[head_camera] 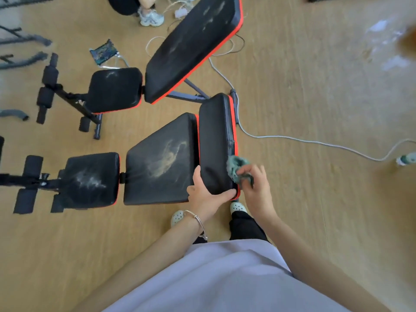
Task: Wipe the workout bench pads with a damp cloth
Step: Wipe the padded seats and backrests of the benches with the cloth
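The near workout bench has three black pads with red edging. Its raised end pad (215, 140) stands in front of me, and my left hand (206, 192) grips its near corner. My right hand (255, 183) is shut on a grey-green cloth (236, 166) pressed against the pad's right side edge. The middle pad (161, 161) carries a pale dusty smear. The seat pad (90, 179) on the left has white streaks.
A second bench stands behind, with a dusty back pad (193, 46) and seat pad (116, 88). A grey cable (292, 138) runs across the wooden floor to the right. Another person's shoe (150, 18) is at the top. My feet (237, 207) are under the bench end.
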